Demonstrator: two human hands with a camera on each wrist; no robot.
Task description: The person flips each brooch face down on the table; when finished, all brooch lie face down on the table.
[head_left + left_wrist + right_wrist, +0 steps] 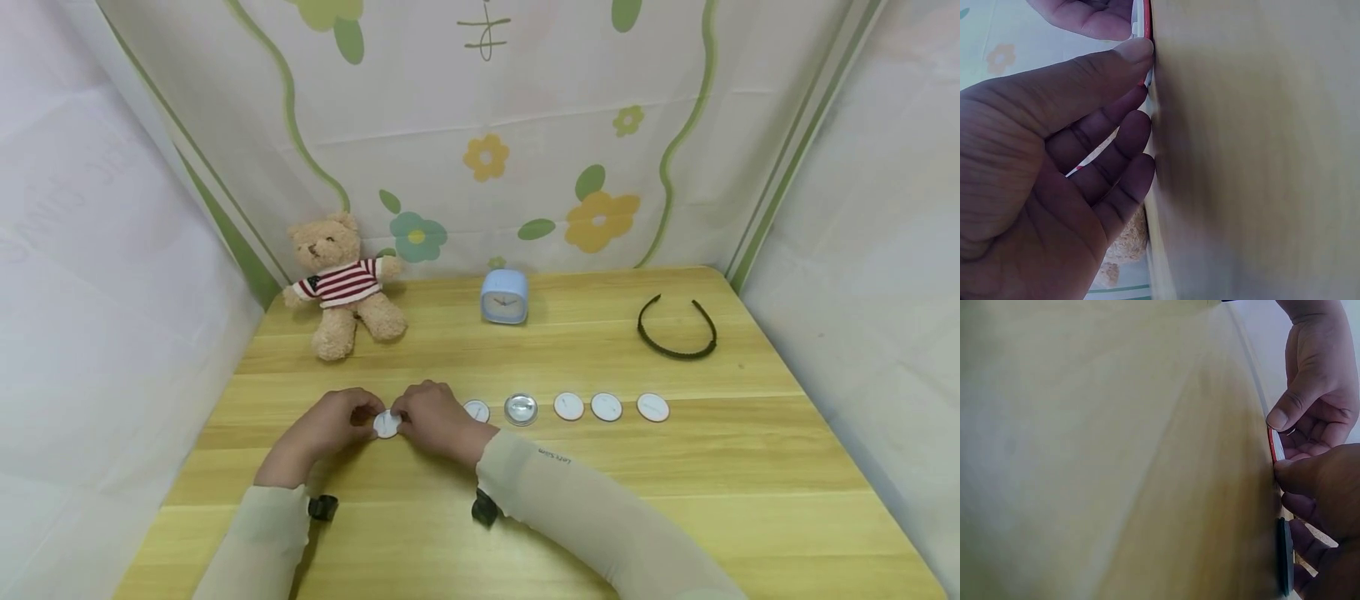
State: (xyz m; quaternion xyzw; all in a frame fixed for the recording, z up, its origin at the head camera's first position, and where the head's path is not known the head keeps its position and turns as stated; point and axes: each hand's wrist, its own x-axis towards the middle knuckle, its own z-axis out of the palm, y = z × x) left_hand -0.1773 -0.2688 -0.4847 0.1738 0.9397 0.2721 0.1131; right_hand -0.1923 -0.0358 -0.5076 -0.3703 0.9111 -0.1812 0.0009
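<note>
A round pin badge (387, 424) lies face down on the table, its white back and pin up. My left hand (337, 425) pinches its left edge with thumb and fingers. At its right edge, my right hand (435, 419) grips it too. The side views show the badge's red rim (1272, 445) at table level. Below the right hand's fingers in the right wrist view is a dark green disc (1284, 557), seen edge-on. Just past the right hand, a white-backed badge (476, 411) is partly covered by that hand.
Rightward along the row lie a silver-backed badge (521, 408) and white-backed badges (568, 406). Behind them are a teddy bear (345, 283) at left, a blue alarm clock (505, 297) and a black headband (677, 353) at right. Fabric walls border the wooden table (750, 500).
</note>
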